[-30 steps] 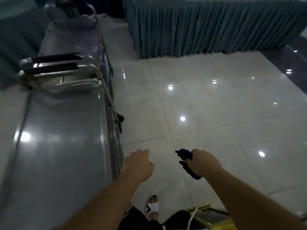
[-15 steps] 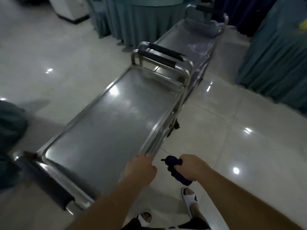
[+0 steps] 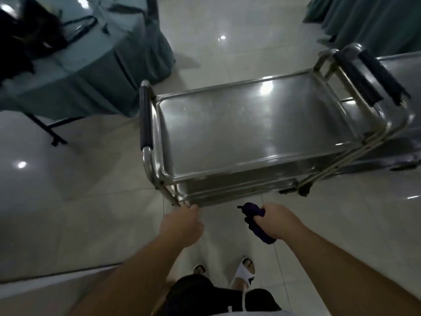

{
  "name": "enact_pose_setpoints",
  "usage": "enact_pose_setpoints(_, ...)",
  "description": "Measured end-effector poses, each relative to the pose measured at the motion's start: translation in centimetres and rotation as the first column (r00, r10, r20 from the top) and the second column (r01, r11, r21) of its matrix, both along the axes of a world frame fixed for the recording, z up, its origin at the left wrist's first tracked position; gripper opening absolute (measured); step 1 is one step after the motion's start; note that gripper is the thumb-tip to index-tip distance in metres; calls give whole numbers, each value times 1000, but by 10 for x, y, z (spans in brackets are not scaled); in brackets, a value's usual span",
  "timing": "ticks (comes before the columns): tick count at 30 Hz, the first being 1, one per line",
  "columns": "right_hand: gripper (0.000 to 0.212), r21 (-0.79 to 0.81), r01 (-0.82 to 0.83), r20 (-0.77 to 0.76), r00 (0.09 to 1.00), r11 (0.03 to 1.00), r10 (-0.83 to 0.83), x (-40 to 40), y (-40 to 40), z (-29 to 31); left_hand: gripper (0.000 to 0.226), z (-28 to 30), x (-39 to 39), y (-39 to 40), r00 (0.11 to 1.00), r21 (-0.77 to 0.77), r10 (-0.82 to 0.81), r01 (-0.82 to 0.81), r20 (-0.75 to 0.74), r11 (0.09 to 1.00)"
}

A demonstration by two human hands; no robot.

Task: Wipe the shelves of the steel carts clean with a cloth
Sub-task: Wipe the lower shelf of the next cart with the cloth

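Cart [image 3: 250, 133] stands just ahead of the person, its top shelf bare and streaked with glare, a lower shelf [image 3: 239, 185] showing under the near edge. The left hand [image 3: 182, 226] curls closed at the near left corner of the frame, seemingly gripping it. The right hand [image 3: 276, 221] is clenched around a bunched dark cloth [image 3: 256, 221], held off the steel, just short of the near rim. To do this well, I judge the cloth should be opened flat, laid on the far edge of the shelf and drawn back in overlapping strokes while the left hand steadies the cart. A second cart [image 3: 401, 71] butts against the right end.
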State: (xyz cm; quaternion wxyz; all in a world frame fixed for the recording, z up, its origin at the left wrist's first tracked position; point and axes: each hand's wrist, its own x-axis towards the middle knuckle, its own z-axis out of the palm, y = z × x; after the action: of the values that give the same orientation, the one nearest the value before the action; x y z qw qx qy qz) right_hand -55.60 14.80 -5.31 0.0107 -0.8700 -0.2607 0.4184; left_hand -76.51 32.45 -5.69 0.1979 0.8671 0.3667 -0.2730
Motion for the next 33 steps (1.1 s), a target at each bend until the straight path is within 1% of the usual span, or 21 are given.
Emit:
enact_pose_setpoints(4, 21, -55, -134, -1, 991, 989, 134, -24, 6, -12, 56, -17, -38, -5, 996, -31, 75, -76, -50, 997)
enact_pose_setpoints(9, 24, -54, -216, -27, 976, 975, 215, -56, 20, -38, 55, -44, -70, -14, 989, -82, 132, -137, -65, 987)
enact_pose_setpoints(13, 25, -15, -267, -114, 958, 964, 263, -76, 26, -74, 55, -61, -88, -28, 973, -91, 205, -215, -102, 972)
enact_pose_setpoints(16, 24, -6, -296, -193, 937, 955, 290, -81, 29, -112, 52, -83, -95, -40, 960, -88, 263, -271, -92, 959)
enact_pose_setpoints(18, 23, 8, -306, -221, 928, 952, 300, -78, 31, -143, 51, -104, -94, -48, 947, -71, 297, -307, -122, 949)
enact_pose_setpoints(23, 24, 31, -371, -223, 903, 928, 368, -56, 38, -219, 52, -184, -77, -65, 912, -89, 365, -385, -186, 918)
enact_pose_setpoints(27, 29, 8, -373, -194, 910, 928, 367, -32, 42, -291, 51, -265, -60, -70, 906, -91, 366, -392, -215, 916)
enact_pose_setpoints(30, 36, -21, -381, -229, 902, 924, 367, -21, 48, -350, 48, -321, -54, -62, 909, -106, 356, -384, -217, 917)
enact_pose_setpoints(33, 32, -10, -387, -162, 911, 922, 381, -15, 58, -403, 48, -374, -50, -45, 913, -107, 351, -378, -208, 920)
